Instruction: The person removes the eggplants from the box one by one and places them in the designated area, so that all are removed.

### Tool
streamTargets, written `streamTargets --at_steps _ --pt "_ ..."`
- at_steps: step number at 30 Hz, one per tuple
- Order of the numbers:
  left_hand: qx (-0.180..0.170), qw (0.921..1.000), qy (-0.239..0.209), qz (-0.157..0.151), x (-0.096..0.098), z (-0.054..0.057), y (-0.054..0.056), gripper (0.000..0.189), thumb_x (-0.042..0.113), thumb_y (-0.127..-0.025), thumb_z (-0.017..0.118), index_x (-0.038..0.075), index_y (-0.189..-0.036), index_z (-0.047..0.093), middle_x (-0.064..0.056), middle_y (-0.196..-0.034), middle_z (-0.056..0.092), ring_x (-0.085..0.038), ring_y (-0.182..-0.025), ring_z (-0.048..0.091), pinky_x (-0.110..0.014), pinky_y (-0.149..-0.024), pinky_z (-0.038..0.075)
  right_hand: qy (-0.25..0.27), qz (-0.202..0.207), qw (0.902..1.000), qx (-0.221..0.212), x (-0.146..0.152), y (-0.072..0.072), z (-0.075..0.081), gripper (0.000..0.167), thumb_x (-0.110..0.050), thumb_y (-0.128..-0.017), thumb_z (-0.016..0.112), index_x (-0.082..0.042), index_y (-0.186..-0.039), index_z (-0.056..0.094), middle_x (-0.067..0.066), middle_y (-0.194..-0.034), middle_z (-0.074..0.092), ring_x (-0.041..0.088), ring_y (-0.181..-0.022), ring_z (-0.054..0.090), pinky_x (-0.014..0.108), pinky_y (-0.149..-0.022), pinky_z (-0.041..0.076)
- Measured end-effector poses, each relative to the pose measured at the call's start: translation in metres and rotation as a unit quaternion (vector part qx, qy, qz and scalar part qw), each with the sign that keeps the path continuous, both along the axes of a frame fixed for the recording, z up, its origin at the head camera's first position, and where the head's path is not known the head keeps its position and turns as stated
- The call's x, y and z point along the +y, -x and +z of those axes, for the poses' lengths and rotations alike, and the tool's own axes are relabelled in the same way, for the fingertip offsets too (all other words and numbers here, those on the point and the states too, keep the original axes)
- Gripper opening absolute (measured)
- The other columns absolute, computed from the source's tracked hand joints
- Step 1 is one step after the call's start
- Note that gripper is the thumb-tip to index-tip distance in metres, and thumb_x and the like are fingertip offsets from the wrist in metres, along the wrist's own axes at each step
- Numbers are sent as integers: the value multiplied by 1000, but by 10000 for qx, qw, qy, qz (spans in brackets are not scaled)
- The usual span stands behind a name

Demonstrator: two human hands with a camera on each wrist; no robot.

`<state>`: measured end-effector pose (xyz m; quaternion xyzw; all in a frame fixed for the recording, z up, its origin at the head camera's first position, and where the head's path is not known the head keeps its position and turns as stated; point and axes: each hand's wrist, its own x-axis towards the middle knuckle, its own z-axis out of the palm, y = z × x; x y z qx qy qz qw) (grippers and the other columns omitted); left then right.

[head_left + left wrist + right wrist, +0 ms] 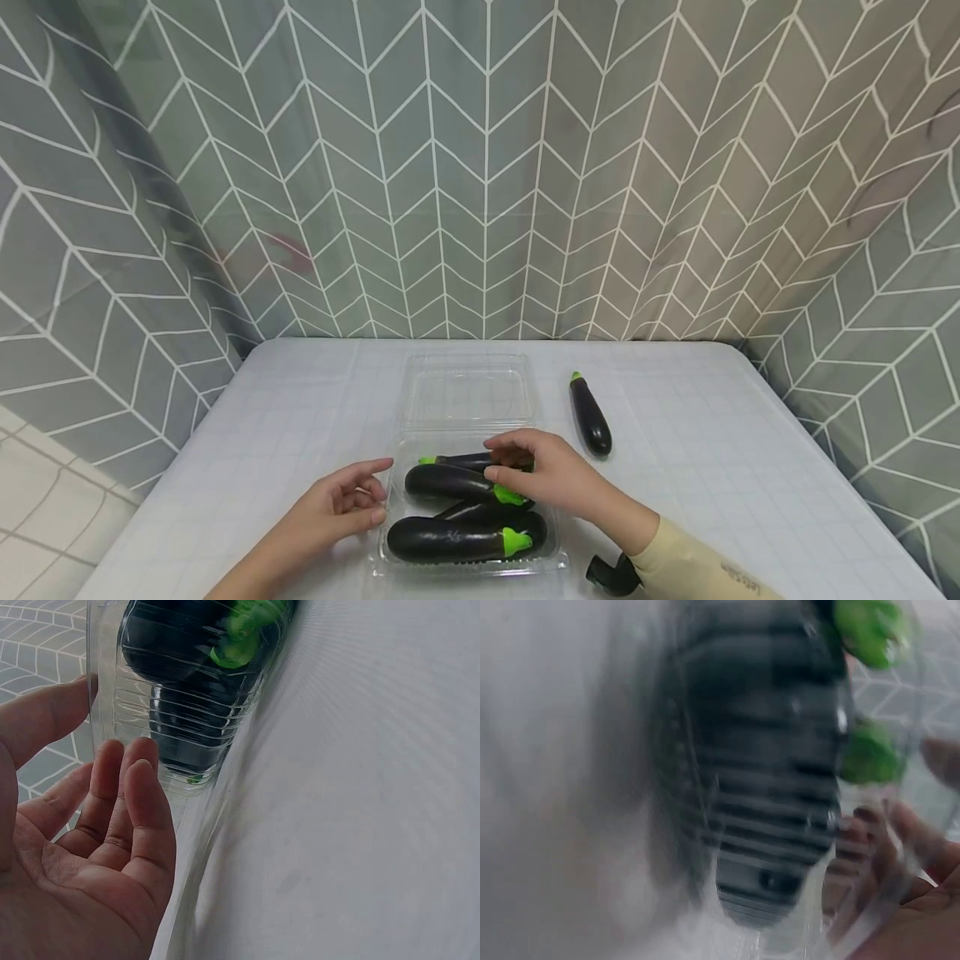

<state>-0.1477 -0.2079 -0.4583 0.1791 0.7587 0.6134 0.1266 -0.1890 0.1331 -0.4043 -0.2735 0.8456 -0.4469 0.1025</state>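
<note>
Several dark eggplants with bright green caps lie in a clear plastic clamshell box (558,560), among them a front eggplant (442,540), a middle eggplant (446,482) and a far eggplant (463,461). At the box's left side is my left hand (341,508), its fingers loosely bent and a fingertip at the rim in the left wrist view. My right hand (558,471) reaches over the right rim, above the far eggplant's end, which it partly covers. Blurred in the right wrist view, its thumb and fingers stand apart with nothing visible between them.
The box's hinged lid (468,392) lies folded back on the white table (697,467). Another eggplant (590,417) rests on the table right of the lid. A black object (615,577) is beside the right sleeve (690,558). Patterned curtains (487,167) surround the table's back and sides.
</note>
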Motion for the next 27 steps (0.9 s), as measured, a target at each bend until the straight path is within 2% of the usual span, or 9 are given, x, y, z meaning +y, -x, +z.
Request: streamTargets --at_steps 4,11,17,27 --pt "82 9999 -107 -68 0 0 0 62 6 -91 70 -8 -144 41 -18 -105 57 -18 -89 63 -27 -70 55 -357 43 9988 333 -4 -3 -2 50 -46 -92 68 -9 -126 66 0 -113 66 14 -101 63 36 -89 52" --pt "-13 10000 -73 -24 0 1 0 62 6 -91 70 -8 -144 41 -17 -105 57 -17 -89 64 -27 -69 55 -685 144 9939 853 -7 -4 -6 50 -50 -91 68 -11 -122 68 -6 -110 66 7 -96 61 33 -87 52" --pt "-62 10000 53 21 -1 0 0 63 8 -91 71 -7 -144 41 -17 -105 57 -17 -89 63 -28 -69 55 -832 285 9903 1079 -9 -5 -8 48 -50 -90 68 -12 -120 69 -9 -110 66 3 -93 60 30 -84 51" --pt "-74 9999 81 31 -1 0 1 63 9 -91 71 -5 -145 41 -19 -108 56 -18 -90 63 -28 -72 55 -1030 409 9845 1357 -9 -7 -6 41 -48 -89 71 -16 -115 71 -14 -98 64 3 -87 58 28 -79 49"
